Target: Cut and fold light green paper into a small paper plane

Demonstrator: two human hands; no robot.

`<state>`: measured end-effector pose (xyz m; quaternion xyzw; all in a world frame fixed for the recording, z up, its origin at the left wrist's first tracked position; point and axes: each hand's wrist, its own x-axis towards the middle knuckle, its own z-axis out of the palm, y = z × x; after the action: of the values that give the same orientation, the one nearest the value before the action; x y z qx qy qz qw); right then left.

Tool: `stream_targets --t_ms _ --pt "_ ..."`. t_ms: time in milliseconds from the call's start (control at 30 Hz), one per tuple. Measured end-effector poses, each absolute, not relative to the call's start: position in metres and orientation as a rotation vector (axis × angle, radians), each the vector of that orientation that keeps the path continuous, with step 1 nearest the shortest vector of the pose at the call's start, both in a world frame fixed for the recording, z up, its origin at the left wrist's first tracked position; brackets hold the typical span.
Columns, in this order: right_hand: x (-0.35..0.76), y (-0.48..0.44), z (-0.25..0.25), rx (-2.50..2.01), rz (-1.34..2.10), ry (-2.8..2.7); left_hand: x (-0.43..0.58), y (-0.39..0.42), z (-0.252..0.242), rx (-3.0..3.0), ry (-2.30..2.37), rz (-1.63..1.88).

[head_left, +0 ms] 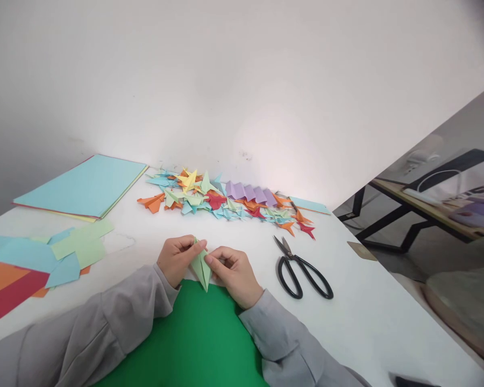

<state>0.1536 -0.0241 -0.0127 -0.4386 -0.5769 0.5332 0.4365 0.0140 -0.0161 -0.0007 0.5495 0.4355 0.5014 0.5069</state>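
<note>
A light green piece of folded paper [201, 271], diamond-shaped with a crease down its middle, is held upright between my hands. My left hand [180, 259] is closed on its upper left edge, the thumb pressed to the front. On the opposite side, my right hand [236, 273] pinches the right edge between thumb and fingers. The paper's lower tip points down over a green surface [193, 338] in front of me. Black-handled scissors [302, 269] lie with their blades slightly apart on the white table, right of my right hand.
Colourful folded paper birds [215, 200] are heaped along the wall, with a purple pleated paper [250, 192] among them. Blue-topped paper sheets [84, 185] are stacked at the back left. Loose cut pieces [36, 255] lie at left. Another table [423, 209] stands beyond the right edge.
</note>
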Motion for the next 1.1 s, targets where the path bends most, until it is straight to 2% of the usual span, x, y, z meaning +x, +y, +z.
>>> stream_targets --t_ms 1100 --pt "0.1537 -0.0246 -0.0115 -1.076 1.339 -1.471 0.0146 -0.0154 -0.0033 1.326 1.113 1.282"
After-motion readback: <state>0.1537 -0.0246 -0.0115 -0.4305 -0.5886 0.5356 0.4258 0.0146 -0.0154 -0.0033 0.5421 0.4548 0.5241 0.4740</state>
